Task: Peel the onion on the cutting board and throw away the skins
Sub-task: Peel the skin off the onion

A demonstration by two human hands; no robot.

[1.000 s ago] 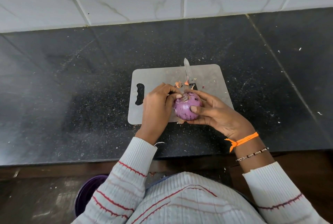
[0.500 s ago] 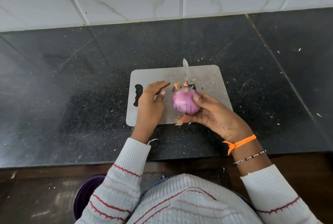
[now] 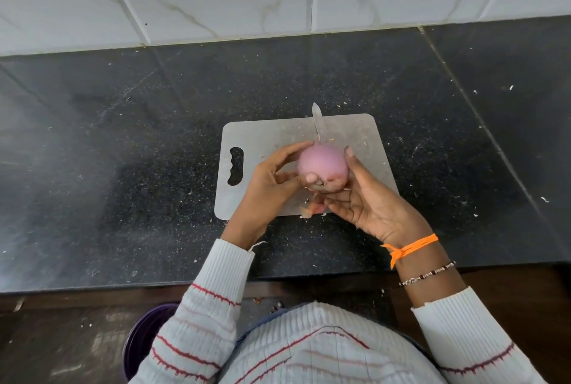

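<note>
We hold the onion between both hands, lifted over the near middle of the grey cutting board, which lies flat on the dark speckled worktop. Our left hand clasps it from the left, fingers curved round its far side and the thumb pressed against its lower near face. Our right hand closes on it from the right and below, palm turned up, the forefinger standing along the onion's right flank. So both hands are clamped on the one bulb, which shows a smooth pale pink surface towards us; its underside, where our fingers meet, looks ragged, though the detail is blurred.

A scrap of skin lies on the board's near edge, just below our hands. Behind the onion a knife rests on the board, its blade pointing away from us with the tip past the far edge; its handle is hidden by the onion. Down by our left sleeve, the rim of a purple bin shows below the worktop.
</note>
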